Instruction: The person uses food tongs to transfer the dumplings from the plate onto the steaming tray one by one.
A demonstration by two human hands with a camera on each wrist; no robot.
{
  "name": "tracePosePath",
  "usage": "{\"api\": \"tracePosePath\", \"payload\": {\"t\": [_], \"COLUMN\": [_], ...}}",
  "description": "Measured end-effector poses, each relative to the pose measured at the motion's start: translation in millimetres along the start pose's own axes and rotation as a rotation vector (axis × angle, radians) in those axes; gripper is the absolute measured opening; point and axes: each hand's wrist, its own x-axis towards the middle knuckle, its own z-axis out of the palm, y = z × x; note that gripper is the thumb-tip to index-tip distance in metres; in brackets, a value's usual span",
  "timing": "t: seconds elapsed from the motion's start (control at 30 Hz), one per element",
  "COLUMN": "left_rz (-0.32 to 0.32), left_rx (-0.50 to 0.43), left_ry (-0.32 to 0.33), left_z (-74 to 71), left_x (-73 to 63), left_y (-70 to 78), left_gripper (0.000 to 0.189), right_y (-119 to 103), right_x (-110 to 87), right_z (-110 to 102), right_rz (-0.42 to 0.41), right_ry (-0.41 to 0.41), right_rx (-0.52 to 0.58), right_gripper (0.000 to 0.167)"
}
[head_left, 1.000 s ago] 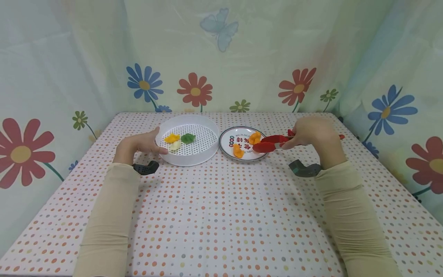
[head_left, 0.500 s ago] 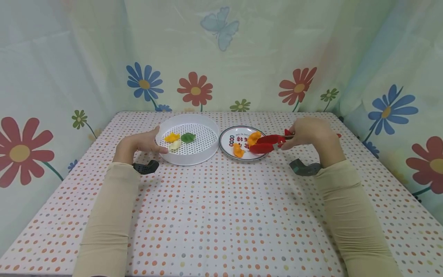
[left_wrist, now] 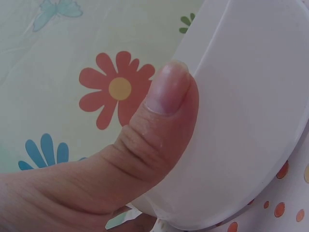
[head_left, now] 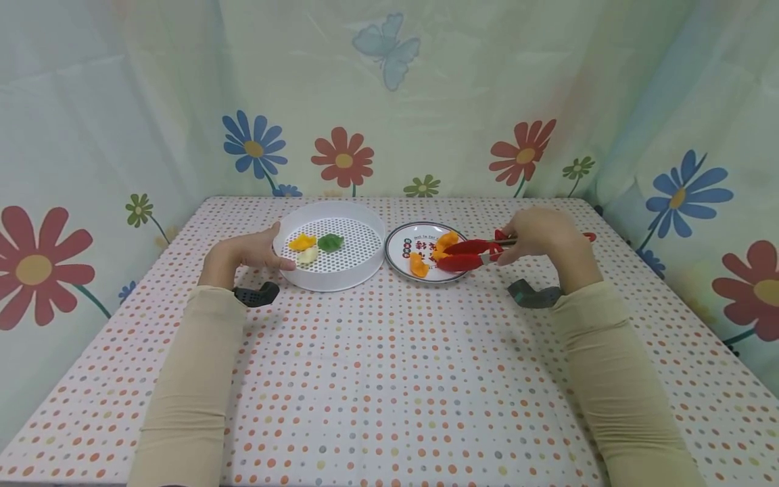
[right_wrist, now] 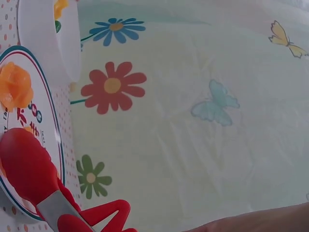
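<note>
My left hand (head_left: 251, 250) rests against the left side of a round white steamer basket (head_left: 341, 280) with a perforated floor. In the left wrist view its thumb (left_wrist: 166, 101) lies along the outer wall by the rim; the other fingers are mostly hidden. Yellow (head_left: 302, 242), white (head_left: 308, 256) and green (head_left: 331, 243) dumpling-shaped pieces lie inside. With my right hand (head_left: 538, 233) I hold red-tipped tongs (head_left: 464, 262) low over a printed plate (head_left: 398, 245). The tong tips stand apart by the rear orange dumpling-shaped piece (head_left: 447, 239), overlapping it. Another orange piece (head_left: 418, 265) lies in front.
Plate and basket stand side by side toward the back of a table with a dotted cloth (head_left: 365, 379). A flowered curtain (head_left: 450, 101) hangs behind and along both sides. Dark wrist devices (head_left: 258, 295) sit below both hands.
The tongs have shifted slightly left over the plate, and their tips now lie around the rear orange piece's front edge. My left hand and the steamer basket have stayed put.
</note>
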Motion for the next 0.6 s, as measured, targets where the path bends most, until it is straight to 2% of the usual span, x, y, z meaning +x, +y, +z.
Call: {"api": "tracePosePath", "payload": {"t": [0.37,0.6], "left_rz": [-0.007,-0.004], "left_rx": [-0.001,0.005], "left_ry": [0.002,0.004], "left_z": [1.4,0.2], "left_x": [-2.5,-0.7], "left_y": [-0.7,0.5], "left_gripper": [0.128,0.129], "right_y": [35,40], "right_x": [23.8,22.3], "right_z": [21,19], "right_rz": [-0.038,-0.067], "right_ry": [-0.014,0.004], "right_rx": [0.138,0.239], "right_gripper": [0.071,0.082]}}
